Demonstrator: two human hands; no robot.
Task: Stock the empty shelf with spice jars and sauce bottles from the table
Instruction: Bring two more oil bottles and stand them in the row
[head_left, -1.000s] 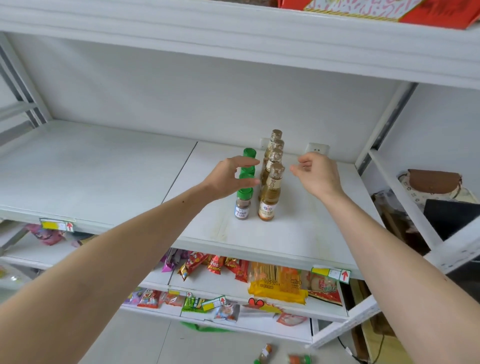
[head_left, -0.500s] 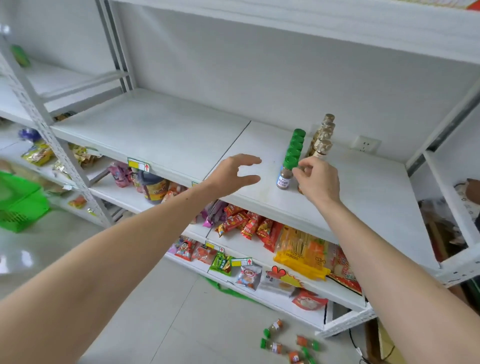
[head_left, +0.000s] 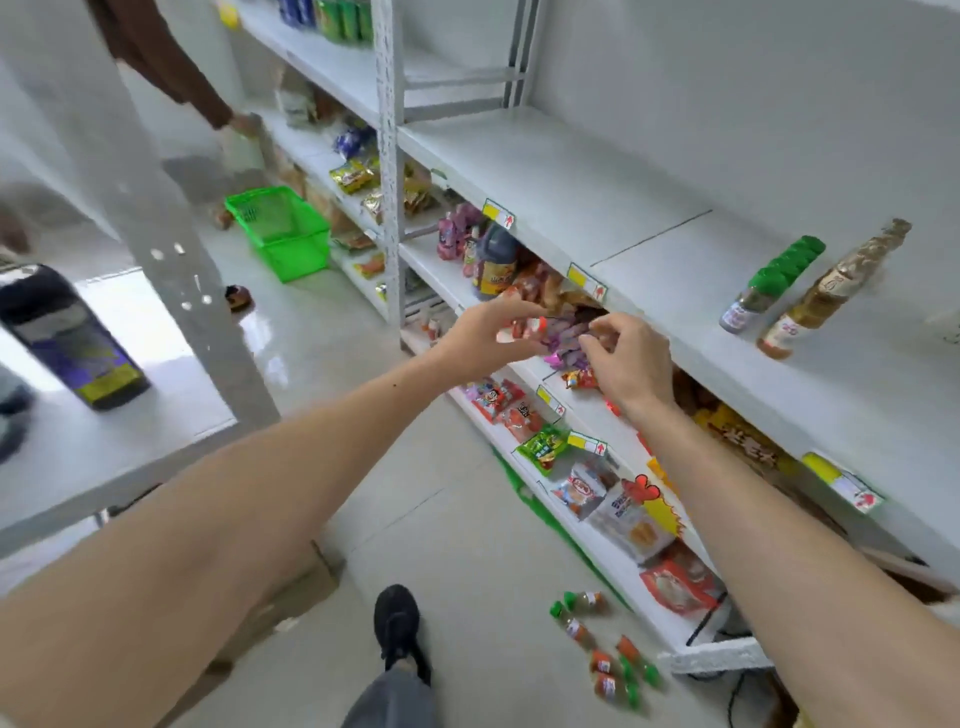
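Two bare hands at frame centre, in front of the shelving: left hand (head_left: 480, 338) and right hand (head_left: 631, 358), fingers loosely curled, holding nothing. White shelf (head_left: 597, 192), right half of frame: one row of green-capped spice jars (head_left: 769, 286) beside one row of amber sauce bottles (head_left: 826, 293), upright, at right. Floor, lower right: several loose jars (head_left: 602, 644) lying down. Green basket (head_left: 280, 231), upper left.

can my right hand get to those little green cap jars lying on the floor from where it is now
Probably not without bending down. The right hand is up at shelf height, holding nothing, while the jars lie loose on the floor below, by the shelf's foot. Nothing blocks the way.
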